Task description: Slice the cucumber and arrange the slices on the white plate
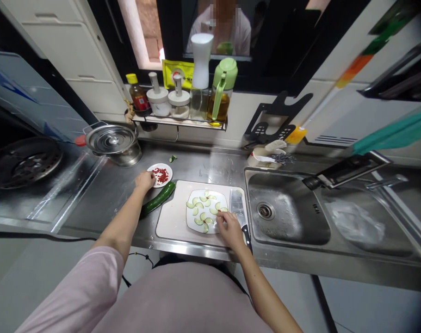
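My left hand (145, 181) is at the near left edge of a small round white plate (169, 170), its fingers closed beside the small red pieces (162, 175); what they pinch is hidden. Over the right side of a square white plate (221, 197), my right hand (230, 227) has its thumb and fingers drawn together close to a tiny red bit. Thin cucumber slices (202, 217) lie there in flower-like groups, some with red centres. The plate rests on a white cutting board (172, 217). A dark green cucumber (158, 200) leans over the board's left edge.
A knife (236, 203) lies along the board's right side, beside the sink (287, 208). At the back left stands a lidded steel pot (125, 155). A rack (182, 122) with bottles and jars hangs behind. Cucumber scraps (172, 158) lie past the small plate.
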{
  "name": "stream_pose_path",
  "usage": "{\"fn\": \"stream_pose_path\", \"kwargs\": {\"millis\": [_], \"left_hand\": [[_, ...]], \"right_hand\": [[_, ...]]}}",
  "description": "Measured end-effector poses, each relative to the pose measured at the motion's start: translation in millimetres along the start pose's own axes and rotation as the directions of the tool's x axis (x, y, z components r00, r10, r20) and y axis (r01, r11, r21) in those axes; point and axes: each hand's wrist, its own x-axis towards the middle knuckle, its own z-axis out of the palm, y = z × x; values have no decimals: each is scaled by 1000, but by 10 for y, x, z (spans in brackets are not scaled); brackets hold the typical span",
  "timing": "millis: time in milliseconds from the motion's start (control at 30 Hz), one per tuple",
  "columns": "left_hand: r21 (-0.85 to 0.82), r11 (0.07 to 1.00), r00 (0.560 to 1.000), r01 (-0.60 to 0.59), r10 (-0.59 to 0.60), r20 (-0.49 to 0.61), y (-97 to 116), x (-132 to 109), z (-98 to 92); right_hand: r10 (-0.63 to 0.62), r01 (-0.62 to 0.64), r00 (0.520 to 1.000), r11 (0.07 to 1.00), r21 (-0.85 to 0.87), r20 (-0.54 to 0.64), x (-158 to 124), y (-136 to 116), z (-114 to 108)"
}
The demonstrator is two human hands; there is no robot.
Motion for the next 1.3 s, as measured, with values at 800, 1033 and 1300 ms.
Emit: {"fn": "stream_pose_path", "kwargs": {"millis": [800,1033,1300], "left_hand": [[-967,204,988,154,-38,149,273,-438,-163],[-926,-185,886,329,399,235,757,-1133,-258],[-860,-158,737,485,604,305,1140,-1583,-253]], "right_hand": [[-38,38,999,999,28,-1,12,-75,27],[-95,96,995,988,123,-12,286,-399,-66],[-210,207,978,965,159,1,556,-739,-138]]}}
